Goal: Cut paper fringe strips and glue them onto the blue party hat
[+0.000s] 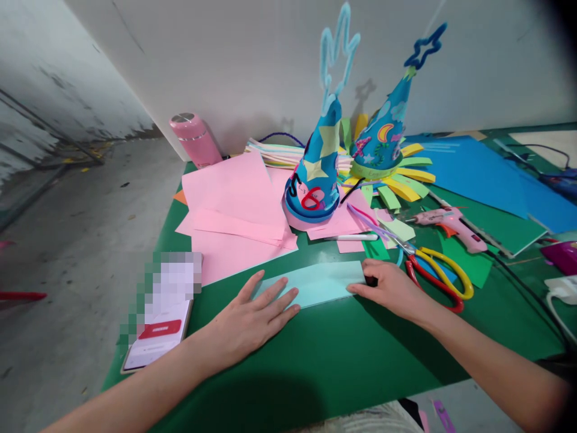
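A folded strip of light blue paper (pixel 322 282) lies across the green table in front of me. My left hand (pixel 259 313) rests flat on its left end with the fingers spread. At the right end, my right hand (pixel 387 287) pinches the paper's edge between thumb and fingers. Just beyond that hand lie scissors (pixel 439 273) with one red and one yellow handle. A white pen (pixel 354 237) lies behind the strip, close to a blue paper cone hat (pixel 318 174) bearing stars, a red 6 and a light blue pipe-cleaner topper.
Pink paper sheets (pixel 234 192) cover the back left, near a pink bottle (pixel 196 139). A phone (pixel 164 313) lies by the left table edge. A second cone hat (pixel 381 135), a pink glue gun (pixel 451 225) with its cord, and blue sheets (pixel 478 174) occupy the right side.
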{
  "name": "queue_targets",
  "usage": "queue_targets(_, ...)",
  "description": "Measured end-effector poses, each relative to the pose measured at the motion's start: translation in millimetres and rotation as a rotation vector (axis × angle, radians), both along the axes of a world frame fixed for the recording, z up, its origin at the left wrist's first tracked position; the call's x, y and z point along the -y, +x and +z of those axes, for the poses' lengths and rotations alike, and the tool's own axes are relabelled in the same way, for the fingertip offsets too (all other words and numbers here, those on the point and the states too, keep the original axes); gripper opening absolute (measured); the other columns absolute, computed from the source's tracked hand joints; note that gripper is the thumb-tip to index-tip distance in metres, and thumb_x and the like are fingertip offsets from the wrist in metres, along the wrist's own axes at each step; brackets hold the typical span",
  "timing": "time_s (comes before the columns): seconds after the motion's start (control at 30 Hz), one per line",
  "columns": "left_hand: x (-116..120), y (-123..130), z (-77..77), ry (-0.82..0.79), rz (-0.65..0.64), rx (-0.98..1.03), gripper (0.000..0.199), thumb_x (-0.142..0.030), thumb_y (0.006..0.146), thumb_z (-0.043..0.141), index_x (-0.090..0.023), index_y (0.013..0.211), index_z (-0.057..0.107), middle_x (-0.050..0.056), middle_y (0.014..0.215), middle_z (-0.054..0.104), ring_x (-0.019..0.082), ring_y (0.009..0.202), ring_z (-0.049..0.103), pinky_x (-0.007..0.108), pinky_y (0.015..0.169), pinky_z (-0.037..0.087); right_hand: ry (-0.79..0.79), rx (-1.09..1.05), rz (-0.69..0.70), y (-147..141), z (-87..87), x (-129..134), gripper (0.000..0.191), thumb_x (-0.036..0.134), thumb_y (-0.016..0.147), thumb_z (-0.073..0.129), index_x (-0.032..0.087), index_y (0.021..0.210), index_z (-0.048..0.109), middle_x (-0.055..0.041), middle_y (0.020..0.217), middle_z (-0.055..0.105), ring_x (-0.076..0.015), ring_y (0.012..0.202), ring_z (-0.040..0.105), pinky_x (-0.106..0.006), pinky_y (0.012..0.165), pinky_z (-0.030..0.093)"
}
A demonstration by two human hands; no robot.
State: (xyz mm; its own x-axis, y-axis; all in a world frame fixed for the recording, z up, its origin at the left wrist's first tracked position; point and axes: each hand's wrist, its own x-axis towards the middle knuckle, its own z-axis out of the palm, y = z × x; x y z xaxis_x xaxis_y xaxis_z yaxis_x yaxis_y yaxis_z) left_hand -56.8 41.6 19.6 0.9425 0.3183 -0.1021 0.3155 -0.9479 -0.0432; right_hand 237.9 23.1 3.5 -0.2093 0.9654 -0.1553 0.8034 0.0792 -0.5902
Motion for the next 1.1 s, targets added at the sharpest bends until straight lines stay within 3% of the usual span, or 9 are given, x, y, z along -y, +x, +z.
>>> queue_targets(0.23, -1.8, 1.1, -0.8, -0.006, -0.002, 0.033, 0.045, -0.02, 0.082, 0.042, -0.024, 0.126, 0.034, 0.005, 0.132, 0.039, 0.026, 0.123, 0.028, 0.054, 0.1, 0.005, -0.006, 0.014, -0.006, -0.2, 2.4, -1.5, 0.04, 0.042, 0.071, 0.055, 0.02, 0.048, 0.031, 0.0036, 0.058, 0.039, -0.0111, 0.052, 0.042, -0.025, 0.049, 0.028)
queue_targets(0.43, -3.1, 1.1, -0.5, -0.015, -0.007, 0.016, 0.045, -0.02, 0.082, 0.04, -0.024, 0.127, 0.034, 0.004, 0.133, 0.037, 0.025, 0.123, 0.027, 0.053, 0.1, -0.004, -0.014, 0.02, -0.005, -0.3, 1.5, -1.5, 0.04, 0.043, 0.071, 0.054, 0.02, 0.049, 0.031, 0.0036, 0.058, 0.04, -0.0111, 0.051, 0.042, -0.025, 0.049, 0.029)
queue_targets(0.6, -4.1, 3.2, 1.7, -0.072, -0.001, 0.019, 0.048, -0.02, 0.08, 0.042, -0.023, 0.127, 0.034, 0.007, 0.132, 0.039, 0.026, 0.122, 0.029, 0.056, 0.099, 0.003, -0.005, 0.018, -0.012, 0.0, 0.7, -1.0, 0.041, 0.045, 0.072, 0.053, 0.02, 0.05, 0.029, 0.0034, 0.058, 0.039, -0.0119, 0.053, 0.042, -0.025, 0.05, 0.03)
queue_targets(0.8, 5.5, 13.0, -6.7, -0.051, -0.002, 0.063, 0.042, -0.019, 0.078, 0.043, -0.014, 0.12, 0.044, 0.013, 0.126, 0.046, 0.027, 0.124, 0.025, 0.055, 0.1, 0.006, 0.004, 0.02, -0.022, 1.1, -1.4, -1.7, 0.038, 0.045, 0.07, 0.054, 0.02, 0.051, 0.034, 0.0031, 0.059, 0.041, -0.0116, 0.053, 0.043, -0.025, 0.049, 0.031)
queue_targets(0.97, 21.0, 24.6, -17.4, -0.029, 0.08, 0.166, 0.035, -0.021, 0.083, 0.037, -0.007, 0.111, 0.053, 0.015, 0.118, 0.053, 0.026, 0.114, 0.04, 0.04, 0.098, 0.03, 0.002, 0.035, -0.028, 0.9, 0.5, -4.3, 0.037, 0.044, 0.071, 0.053, 0.02, 0.051, 0.034, 0.0035, 0.057, 0.041, -0.0111, 0.051, 0.041, -0.024, 0.047, 0.028)
queue_targets(1.1, 30.1, 29.7, -18.9, -0.031, 0.165, 0.223, 0.043, -0.031, 0.083, 0.036, -0.002, 0.109, 0.054, 0.019, 0.115, 0.054, 0.029, 0.11, 0.045, 0.037, 0.089, 0.041, -0.013, 0.041, -0.02, 0.3, 2.3, -4.7, 0.036, 0.043, 0.072, 0.053, 0.02, 0.052, 0.034, 0.0035, 0.057, 0.04, -0.0111, 0.051, 0.041, -0.024, 0.046, 0.027)
